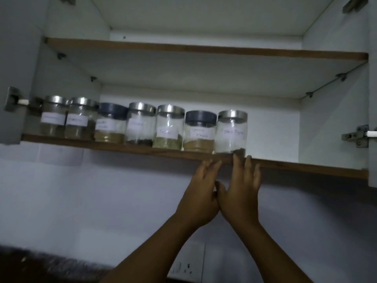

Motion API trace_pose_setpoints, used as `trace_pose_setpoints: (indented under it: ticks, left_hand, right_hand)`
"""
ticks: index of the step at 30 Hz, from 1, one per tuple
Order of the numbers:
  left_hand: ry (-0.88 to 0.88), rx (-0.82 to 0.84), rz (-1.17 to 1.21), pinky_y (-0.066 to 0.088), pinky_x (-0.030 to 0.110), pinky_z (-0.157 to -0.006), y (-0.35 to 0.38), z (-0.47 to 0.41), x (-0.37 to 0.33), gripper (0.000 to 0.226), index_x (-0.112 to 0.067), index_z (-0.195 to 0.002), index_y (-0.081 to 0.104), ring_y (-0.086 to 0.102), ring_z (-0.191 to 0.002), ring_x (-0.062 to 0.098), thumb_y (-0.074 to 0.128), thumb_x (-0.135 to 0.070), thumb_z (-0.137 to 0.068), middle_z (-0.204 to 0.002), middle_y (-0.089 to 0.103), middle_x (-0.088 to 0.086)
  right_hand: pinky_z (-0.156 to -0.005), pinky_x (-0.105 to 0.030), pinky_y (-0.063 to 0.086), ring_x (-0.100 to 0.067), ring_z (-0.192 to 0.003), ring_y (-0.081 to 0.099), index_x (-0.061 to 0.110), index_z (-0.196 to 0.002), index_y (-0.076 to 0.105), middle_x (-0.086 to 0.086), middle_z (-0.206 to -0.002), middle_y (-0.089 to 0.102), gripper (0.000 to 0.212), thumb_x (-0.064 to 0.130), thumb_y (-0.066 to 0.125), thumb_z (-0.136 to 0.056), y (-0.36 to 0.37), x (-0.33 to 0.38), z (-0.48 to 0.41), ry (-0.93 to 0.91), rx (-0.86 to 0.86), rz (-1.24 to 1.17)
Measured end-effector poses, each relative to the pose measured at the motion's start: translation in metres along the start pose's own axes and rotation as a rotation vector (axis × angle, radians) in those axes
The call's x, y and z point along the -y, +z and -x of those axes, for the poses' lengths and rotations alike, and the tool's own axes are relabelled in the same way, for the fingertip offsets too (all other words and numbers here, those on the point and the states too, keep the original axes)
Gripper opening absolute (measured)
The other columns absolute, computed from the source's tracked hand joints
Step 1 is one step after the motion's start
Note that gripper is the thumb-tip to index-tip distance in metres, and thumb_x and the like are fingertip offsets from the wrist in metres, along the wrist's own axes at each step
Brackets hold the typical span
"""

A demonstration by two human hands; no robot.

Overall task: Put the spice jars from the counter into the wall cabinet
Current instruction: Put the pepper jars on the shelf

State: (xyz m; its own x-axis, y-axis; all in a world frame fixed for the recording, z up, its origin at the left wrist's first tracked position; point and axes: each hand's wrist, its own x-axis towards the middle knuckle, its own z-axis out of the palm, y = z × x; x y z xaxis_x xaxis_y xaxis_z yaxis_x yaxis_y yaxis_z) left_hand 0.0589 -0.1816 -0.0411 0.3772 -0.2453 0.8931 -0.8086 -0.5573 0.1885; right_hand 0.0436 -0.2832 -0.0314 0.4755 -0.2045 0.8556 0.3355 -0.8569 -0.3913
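Seven spice jars (142, 126) stand upright, rowed along the shelf (285, 163).

- The rightmost jar (231, 132) wears a white label (233, 134) whose handwriting seems to say "Black Pepper", blurred.
- The dark-lidded jar (200, 131) at its nine o'clock: "Masala", perhaps.
- Other jar labels: unreadable.

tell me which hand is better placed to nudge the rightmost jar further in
Right. The right hand has its fingertips at the shelf edge directly under the rightmost jar; the left hand sits just left of it.
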Motion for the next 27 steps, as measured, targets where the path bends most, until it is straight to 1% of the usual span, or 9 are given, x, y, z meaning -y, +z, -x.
trace_pose_setpoints:
  ticks: [2,4,7,9,12,15,19,21,27]
  left_hand:
    - [-0.05,0.073,0.003,0.009,-0.01,-0.088,-0.004,0.038,0.011,0.07,-0.025,-0.146,0.017,0.018,-0.14,0.009,0.052,-0.006,-0.089,-0.156,0.009,-0.003]
    - [-0.128,0.121,-0.008,0.006,-0.011,-0.089,-0.012,0.084,0.027,0.072,-0.03,-0.146,0.012,0.017,-0.14,0.008,0.053,-0.008,-0.09,-0.157,0.005,-0.005]
    - [-0.279,0.179,-0.033,0.011,-0.001,-0.098,-0.035,0.157,0.053,0.073,-0.03,-0.147,0.008,0.02,-0.14,0.009,0.052,-0.012,-0.09,-0.156,0.007,-0.006]
    - [-0.342,0.198,-0.04,0.015,0.004,-0.101,-0.051,0.189,0.067,0.071,-0.026,-0.147,0.009,0.019,-0.14,0.01,0.049,-0.012,-0.09,-0.156,0.007,-0.003]
    - [-0.512,0.25,-0.079,0.018,0.014,-0.104,-0.085,0.252,0.096,0.071,-0.019,-0.148,0.012,0.018,-0.141,0.015,0.049,-0.011,-0.087,-0.156,0.008,0.002]
    - [-0.68,0.314,-0.066,0.02,0.025,-0.112,-0.113,0.32,0.12,0.071,-0.015,-0.147,0.014,0.015,-0.143,0.019,0.051,-0.011,-0.087,-0.155,0.01,0.005]
    - [-0.873,0.376,-0.071,0.02,0.021,-0.108,-0.137,0.4,0.148,0.066,-0.019,-0.147,0.015,0.019,-0.141,0.017,0.05,-0.019,-0.091,-0.155,0.013,0.003]
    - [-0.955,0.437,-0.052,0.02,0.024,-0.11,-0.145,0.433,0.161,0.066,-0.02,-0.147,0.015,0.019,-0.141,0.016,0.05,-0.022,-0.091,-0.155,0.014,0.003]
    - [-1.081,0.54,0.043,0.031,0.03,-0.11,-0.135,0.485,0.192,0.07,-0.016,-0.147,0.018,0.029,-0.137,0.018,0.056,-0.024,-0.089,-0.153,0.02,0.006]
  right_hand:
    - [-0.115,-0.039,0.013,-0.021,-0.143,-0.016,0.028,-0.148,0.009,-0.003,-0.158,-0.004,0.075,0.025,0.056,-0.089,0.013,0.004,0.035,-0.014,0.099,-0.028]
    - [-0.116,-0.04,0.015,-0.018,-0.142,-0.021,0.031,-0.148,0.008,0.0,-0.158,-0.008,0.074,0.027,0.055,-0.09,0.031,0.012,0.071,-0.022,0.231,-0.043]
    - [-0.116,-0.038,0.014,-0.016,-0.141,-0.024,0.034,-0.147,0.009,0.003,-0.158,-0.01,0.073,0.028,0.055,-0.09,0.066,0.033,0.132,-0.021,0.396,-0.093]
    - [-0.116,-0.037,0.012,-0.015,-0.141,-0.024,0.033,-0.147,0.012,0.003,-0.158,-0.008,0.071,0.029,0.054,-0.09,0.085,0.043,0.162,-0.03,0.448,-0.134]
    - [-0.116,-0.041,0.009,-0.02,-0.142,-0.021,0.03,-0.147,0.014,-0.001,-0.158,-0.004,0.07,0.03,0.053,-0.089,0.126,0.071,0.22,-0.021,0.605,-0.137]
    - [-0.116,-0.041,0.006,-0.025,-0.142,-0.016,0.028,-0.148,0.011,-0.005,-0.158,-0.001,0.075,0.035,0.055,-0.087,0.167,0.095,0.28,0.011,0.768,-0.125]
    - [-0.116,-0.042,0.009,-0.025,-0.143,-0.015,0.029,-0.148,0.008,-0.003,-0.158,-0.001,0.08,0.038,0.058,-0.086,0.215,0.119,0.351,0.106,0.935,-0.107]
    - [-0.115,-0.043,0.012,-0.027,-0.143,-0.012,0.027,-0.148,0.008,-0.005,-0.158,0.001,0.082,0.041,0.059,-0.084,0.235,0.127,0.383,0.128,1.0,-0.047]
    - [-0.114,-0.045,0.014,-0.032,-0.143,-0.008,0.027,-0.147,0.011,-0.009,-0.158,0.001,0.088,0.052,0.062,-0.079,0.276,0.106,0.43,0.194,1.117,0.124]
